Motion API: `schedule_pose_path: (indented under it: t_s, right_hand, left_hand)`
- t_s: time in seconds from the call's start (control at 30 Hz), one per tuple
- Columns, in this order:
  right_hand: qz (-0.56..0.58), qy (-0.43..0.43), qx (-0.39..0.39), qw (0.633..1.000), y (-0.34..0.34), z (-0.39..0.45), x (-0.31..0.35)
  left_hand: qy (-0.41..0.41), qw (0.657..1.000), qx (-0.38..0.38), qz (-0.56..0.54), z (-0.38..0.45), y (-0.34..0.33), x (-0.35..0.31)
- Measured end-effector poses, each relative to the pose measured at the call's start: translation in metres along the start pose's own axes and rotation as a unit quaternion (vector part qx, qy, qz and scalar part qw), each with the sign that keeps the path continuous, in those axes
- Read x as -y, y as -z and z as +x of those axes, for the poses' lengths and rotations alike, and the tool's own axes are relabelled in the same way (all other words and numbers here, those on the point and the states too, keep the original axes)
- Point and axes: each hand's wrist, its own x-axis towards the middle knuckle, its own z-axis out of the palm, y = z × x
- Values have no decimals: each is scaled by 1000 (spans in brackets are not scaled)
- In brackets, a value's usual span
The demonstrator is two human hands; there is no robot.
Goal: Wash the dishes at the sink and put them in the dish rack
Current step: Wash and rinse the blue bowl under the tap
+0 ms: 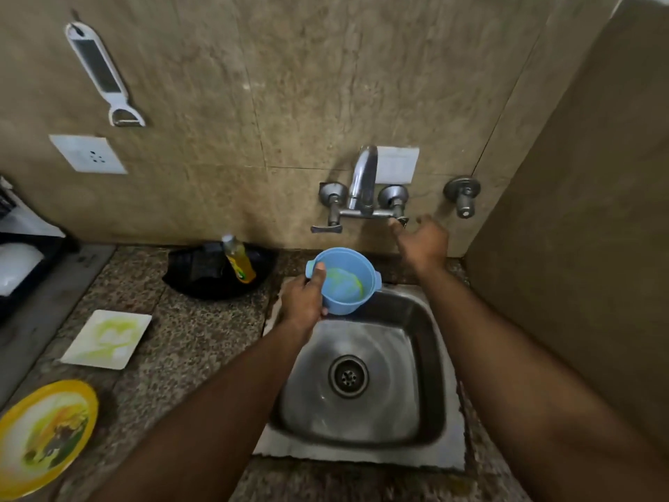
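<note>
1. Left hand, mid frame: grips blue bowl at its left rim, thumb over the edge, fingers curled round the outside.
2. Bowl held above the far-left corner of the sink, under the tap; yellow-green smear inside it.
3. Right hand, right of centre: reaches to the tap's right lever, fingertips at it; can't tell if they clamp it, blurred.
4. Hands well apart.
5. Sink basin: drain in the middle.
6. Table, left half of frame: white square plate w/ green smears; yellow round plate, dirty, lower left corner.
7. Behind them, near the wall: black pan w/ a soap bottle lying tilted in it.
8. Wall, upper left: grater hanging, socket below it.
</note>
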Motion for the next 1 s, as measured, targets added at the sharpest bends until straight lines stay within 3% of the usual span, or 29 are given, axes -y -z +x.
schedule_pose_path:
  t_s: [0.17,0.33,0.47,0.73,0.9,1.0]
  right_hand:
    - [-28,13,51,998,-13,16,6]
    - [66,-28,57,996,-18,17,-4]
    - [273,-136,115,945,-22,22,-9]
    - [387,-196,126,892,-19,14,-6]
    - [308,-214,130,918,-27,4,-8]
    - [185,-202,226,935,-35,-23,-5]
  left_hand:
    - [-19,999,-25,27,1,-10,-1]
    - [-40,998,-42,37,6,-13,-4]
    - [-48,996,-55,47,7,-15,-6]
    - [-90,984,-98,115,11,-3,-6]
    - [-106,981,-103,124,4,6,-11]
    - [-136,969,-121,168,3,11,-16]
